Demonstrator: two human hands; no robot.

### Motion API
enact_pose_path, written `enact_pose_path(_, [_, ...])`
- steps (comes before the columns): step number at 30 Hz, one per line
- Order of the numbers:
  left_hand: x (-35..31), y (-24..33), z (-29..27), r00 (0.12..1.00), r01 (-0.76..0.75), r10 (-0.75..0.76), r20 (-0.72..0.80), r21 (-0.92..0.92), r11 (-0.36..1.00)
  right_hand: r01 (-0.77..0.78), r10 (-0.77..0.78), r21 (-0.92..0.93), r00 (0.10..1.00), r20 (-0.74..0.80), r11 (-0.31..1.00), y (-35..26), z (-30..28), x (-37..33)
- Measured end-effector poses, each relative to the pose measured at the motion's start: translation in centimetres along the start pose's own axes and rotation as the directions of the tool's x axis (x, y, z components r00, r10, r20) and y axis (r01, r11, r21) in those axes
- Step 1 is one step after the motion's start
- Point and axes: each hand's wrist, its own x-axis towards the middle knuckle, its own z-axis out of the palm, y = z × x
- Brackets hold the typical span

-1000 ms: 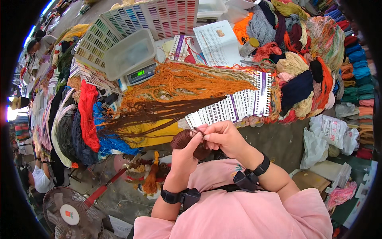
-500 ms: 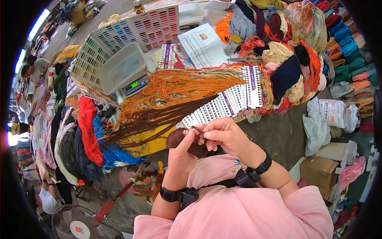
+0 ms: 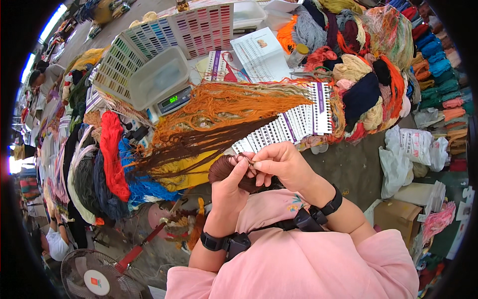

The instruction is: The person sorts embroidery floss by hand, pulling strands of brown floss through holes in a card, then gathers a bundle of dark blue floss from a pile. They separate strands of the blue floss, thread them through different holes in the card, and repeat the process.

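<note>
A dark brown hank of thread (image 3: 219, 170) is gripped in my left hand (image 3: 231, 187), thumb on top, just off the table's near edge. Beside it my right hand (image 3: 281, 164) pinches a strand from the hank between thumb and forefinger; some fingertips touch those of the left. Beyond my hands fans a row of punched white thread cards (image 3: 279, 130), with dark brown thread (image 3: 199, 140) and orange thread (image 3: 224, 107) trailing leftward from them. The underside of the hank is hidden by my fingers.
Behind the threads, a clear plastic tub (image 3: 160, 77) rests on a digital scale (image 3: 174, 101) before a folding colour chart (image 3: 201, 32). Coloured hanks (image 3: 115, 159) hang at left. A standing fan (image 3: 97, 281) is at lower left, a cardboard box (image 3: 396, 217) at right.
The right hand has shifted slightly, still pinching the strand at the hank. The whole view has moved a little; the left hand keeps its hold.
</note>
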Motion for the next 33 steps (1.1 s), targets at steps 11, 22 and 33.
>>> enact_pose_path(11, [-0.1,0.3,0.1,1.000,0.022,-0.022,-0.018,-0.025,0.999,-0.040,0.041,-0.067,0.999,0.014,0.997,-0.1,0.4,0.2])
enact_pose_path(22, [0.3,0.1,0.3,0.990,0.136,-0.135,-0.043,0.003,0.991,-0.093,0.104,0.329,0.994,-0.016,0.940,0.5,-1.2,0.3])
enact_pose_path(33, [1.4,-1.0,0.1,0.991,0.127,-0.125,-0.048,0.059,0.990,0.059,-0.112,-0.248,0.973,-0.204,0.967,1.3,-1.3,0.7])
